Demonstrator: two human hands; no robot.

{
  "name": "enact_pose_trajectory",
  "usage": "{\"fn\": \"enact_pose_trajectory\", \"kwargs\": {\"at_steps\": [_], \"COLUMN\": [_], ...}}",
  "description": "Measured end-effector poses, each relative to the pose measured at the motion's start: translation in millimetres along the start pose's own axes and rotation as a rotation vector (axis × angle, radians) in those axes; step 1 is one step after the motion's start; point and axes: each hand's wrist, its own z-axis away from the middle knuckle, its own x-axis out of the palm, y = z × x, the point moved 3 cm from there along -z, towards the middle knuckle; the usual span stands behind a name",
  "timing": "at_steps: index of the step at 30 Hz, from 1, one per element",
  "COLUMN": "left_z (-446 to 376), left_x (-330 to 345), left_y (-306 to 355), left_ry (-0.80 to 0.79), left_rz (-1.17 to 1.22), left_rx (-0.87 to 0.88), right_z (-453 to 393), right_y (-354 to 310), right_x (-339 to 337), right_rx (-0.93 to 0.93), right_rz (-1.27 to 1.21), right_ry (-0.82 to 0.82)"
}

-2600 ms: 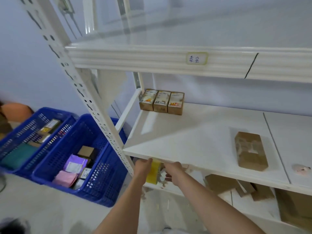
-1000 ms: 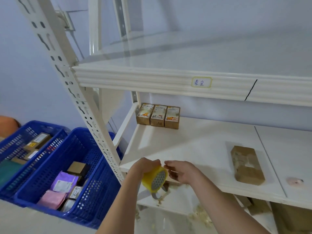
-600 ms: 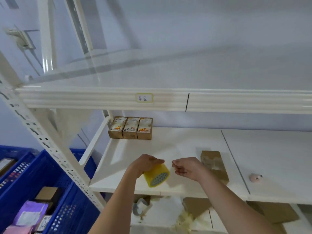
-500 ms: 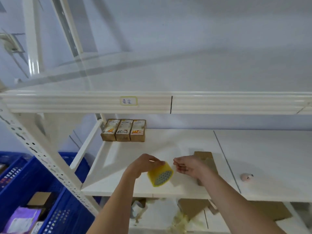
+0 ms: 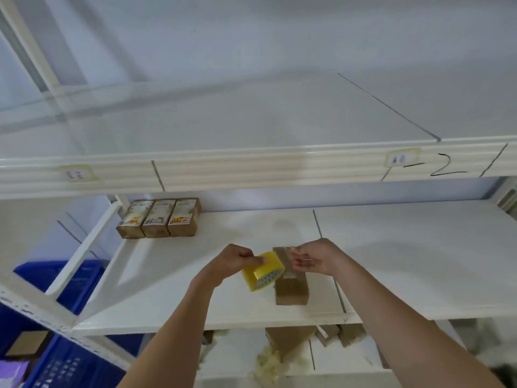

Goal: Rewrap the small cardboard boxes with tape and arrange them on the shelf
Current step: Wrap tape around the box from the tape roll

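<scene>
From my remote station: both hands have come up from the shelf's near edge over the past seconds. My left hand (image 5: 233,260) grips the yellow tape roll (image 5: 263,271), while my right hand (image 5: 314,259) pinches what looks like its free end above the plain cardboard box (image 5: 291,289) on the middle shelf (image 5: 167,275). Taping seems imminent. Three wrapped boxes (image 5: 159,218) stand far left.

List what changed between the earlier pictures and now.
Both hands rose from below the shelf edge to above the middle shelf. The left hand still grips the yellow tape roll, now beside the brown cardboard box; the right hand pinches near its top. The three boxes at the back stayed.
</scene>
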Motion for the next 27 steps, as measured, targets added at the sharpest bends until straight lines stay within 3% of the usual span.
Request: {"fn": "enact_pose_trajectory", "kwargs": {"at_steps": [9, 15, 19, 22, 27], "left_z": [-24.9, -37.5, -46.5, -51.1, -56.4], "left_x": [17.0, -4.4, -8.5, -13.6, -18.4], "left_y": [-3.3, -9.5, -7.7, -9.5, -18.8], "left_ry": [0.147, 0.216, 0.154, 0.111, 0.09], "left_rz": [-0.036, -0.351, -0.265, -0.175, -0.355], "left_rx": [-0.053, -0.148, -0.134, -0.127, -0.173], "right_z": [-22.9, -26.1, -27.4, -26.7, -24.5], "right_y": [11.3, -7.3, -14.3, -8.3, 20.1], "right_x": [-16.9, -29.6, -41.4, -50.4, -42.2], "right_rx": [-0.044, -0.088, -0.086, -0.031, 0.015], "right_rz": [0.047, 0.046, 0.064, 0.045, 0.014], "right_ry": [0.121, 0.183, 0.246, 0.204, 0.175]}}
